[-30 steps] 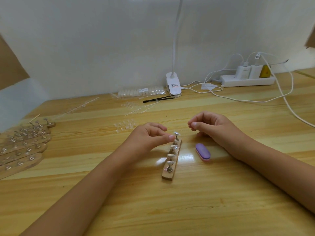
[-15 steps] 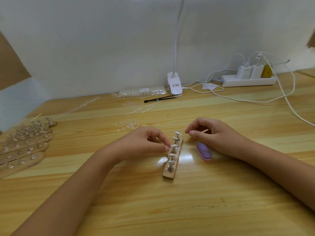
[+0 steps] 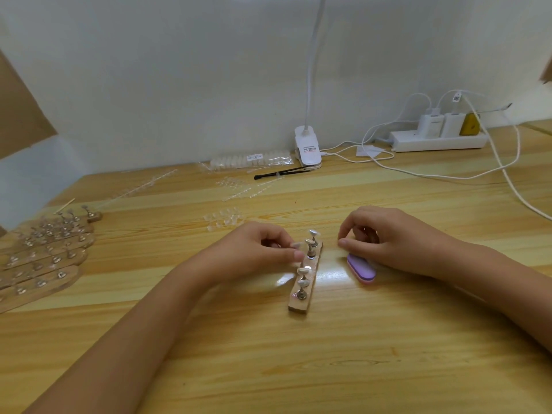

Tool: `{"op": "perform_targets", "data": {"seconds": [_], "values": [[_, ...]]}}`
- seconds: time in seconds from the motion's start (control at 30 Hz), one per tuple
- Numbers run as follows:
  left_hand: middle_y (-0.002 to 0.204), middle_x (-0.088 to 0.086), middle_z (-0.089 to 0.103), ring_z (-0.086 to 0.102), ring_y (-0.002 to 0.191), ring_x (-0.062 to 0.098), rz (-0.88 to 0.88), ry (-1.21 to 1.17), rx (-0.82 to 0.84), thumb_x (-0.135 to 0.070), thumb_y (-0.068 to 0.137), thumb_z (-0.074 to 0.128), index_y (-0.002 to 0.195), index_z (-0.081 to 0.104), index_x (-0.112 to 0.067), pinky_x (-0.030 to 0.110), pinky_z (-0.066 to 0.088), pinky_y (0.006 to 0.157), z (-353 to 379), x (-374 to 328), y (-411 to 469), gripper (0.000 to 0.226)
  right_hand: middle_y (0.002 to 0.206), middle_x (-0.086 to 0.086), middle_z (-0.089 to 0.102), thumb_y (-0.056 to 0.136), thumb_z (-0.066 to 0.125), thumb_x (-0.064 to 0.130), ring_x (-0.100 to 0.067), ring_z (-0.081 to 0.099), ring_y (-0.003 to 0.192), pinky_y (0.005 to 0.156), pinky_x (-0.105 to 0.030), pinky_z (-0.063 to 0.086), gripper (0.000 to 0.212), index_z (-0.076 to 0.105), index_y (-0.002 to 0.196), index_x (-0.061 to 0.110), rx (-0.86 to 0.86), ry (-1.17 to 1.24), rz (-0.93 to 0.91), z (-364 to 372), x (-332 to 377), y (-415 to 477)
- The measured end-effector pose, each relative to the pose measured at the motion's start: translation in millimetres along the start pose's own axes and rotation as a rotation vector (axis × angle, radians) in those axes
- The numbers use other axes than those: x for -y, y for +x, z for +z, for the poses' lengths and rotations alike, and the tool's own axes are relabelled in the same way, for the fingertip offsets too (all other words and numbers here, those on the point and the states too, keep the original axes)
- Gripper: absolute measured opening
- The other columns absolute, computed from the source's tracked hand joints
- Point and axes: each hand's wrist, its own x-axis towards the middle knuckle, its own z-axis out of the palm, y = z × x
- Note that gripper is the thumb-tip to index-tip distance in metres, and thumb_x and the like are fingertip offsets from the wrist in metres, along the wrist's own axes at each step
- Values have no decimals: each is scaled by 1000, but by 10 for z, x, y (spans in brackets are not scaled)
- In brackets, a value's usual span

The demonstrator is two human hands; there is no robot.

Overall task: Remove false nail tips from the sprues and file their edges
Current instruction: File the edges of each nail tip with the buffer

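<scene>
The left hand (image 3: 257, 252) has its fingers curled in, thumb and forefinger pinching a small pale nail tip (image 3: 296, 245) right beside the second peg of a wooden strip (image 3: 298, 307), likely so the tip can be seated on the peg and stay put for work on its edge. The strip is a narrow raw-wood bar lying on the table (image 3: 298, 369), with a row of shiny metal pegs standing upright, each capped by a glossy curved tip. The right hand (image 3: 388, 240) hovers just over the far end of a purple file block (image 3: 361, 268), an oval pad with a matte face, probably kept near for quick pickup; its fingers are curled close, but whether they pinch anything cannot be told. Further back lie clear loose tips (image 3: 222, 219) and thin see-through sprues (image 3: 254, 189), within easy reach, and at the left more wooden strips (image 3: 44, 258) are stacked
</scene>
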Motion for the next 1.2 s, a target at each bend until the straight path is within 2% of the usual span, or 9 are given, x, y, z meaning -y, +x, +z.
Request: {"op": "perform_targets", "data": {"seconds": [0.2, 0.33, 0.43, 0.53, 0.67, 0.8, 0.9, 1.03, 1.2], "values": [[87, 3, 77, 70, 76, 7, 12, -571, -255, -17, 89, 69, 94, 63, -15, 13, 51, 60, -59, -18, 0, 8, 76, 17, 58, 73, 55, 70, -3, 54, 68, 64, -31, 46, 37, 59, 100, 45, 132, -11, 28, -64, 34, -31], [84, 0, 74, 68, 75, 6, 34, -770, -292, -20, 78, 73, 94, 68, -17, 13, 53, 63, -2, -30, 20, 17, 77, 8, 64, 83, 66, 44, -2, 56, 68, 69, -32, 48, 13, 65, 96, 40, 177, 143, 31, -78, 8, -24], [91, 1, 76, 71, 82, 6, 73, -844, -272, -20, 72, 74, 100, 72, -15, 13, 54, 68, 26, -41, 25, 29, 82, 8, 67, 88, 65, 20, -2, 59, 76, 72, -19, 47, 16, 71, 94, 33, 9, 384, 29, -61, 8, -2], [102, 7, 76, 72, 90, 10, 115, -910, -251, -24, 71, 76, 103, 75, -13, 15, 55, 72, 35, -42, 26, 34, 80, 14, 66, 89, 66, 29, -1, 59, 77, 69, -11, 44, 11, 73, 96, 32, -56, 437, 25, -82, 18, 14], [101, 7, 76, 72, 89, 10, 137, -954, -288, -42, 65, 79, 90, 79, -17, 15, 55, 72, 60, -62, 37, 35, 101, 21, 60, 75, 64, 68, -1, 56, 94, 80, -18, 47, 37, 65, 105, 46, 268, 225, -7, -191, -1, -15], [98, 6, 76, 72, 87, 10, 147, -997, -314, -35, 71, 77, 97, 74, -14, 15, 55, 72, 68, -58, 33, 34, 124, 32, 43, 69, 67, 61, 6, 45, 114, 94, -22, 44, 51, 55, 118, 58, 572, 190, -14, -314, -68, -49], [99, 6, 75, 71, 87, 10, 129, -1066, -295, -23, 76, 75, 105, 71, -10, 15, 55, 72, 68, -76, 27, 32, 128, 34, 42, 72, 73, 52, 5, 51, 104, 91, -25, 46, 49, 59, 120, 54, 611, 210, -19, -370, -115, -46], [97, 5, 74, 71, 86, 10, 79, -1165, -245, -17, 74, 76, 106, 73, -7, 17, 57, 76, 72, -100, 21, 34, 124, 21, 56, 73, 75, 49, -4, 58, 104, 90, -27, 49, 43, 64, 115, 47, 520, 306, 21, -337, -132, -40], [100, 4, 74, 70, 89, 9, 95, -1055, -162, -14, 72, 75, 99, 80, -14, 17, 56, 78, 159, -144, -9, 28, 110, 4, 72, 77, 74, 26, -16, 69, 102, 84, -22, 54, 42, 67, 118, 32, 125, 826, 75, -88, 38, -22]]}}
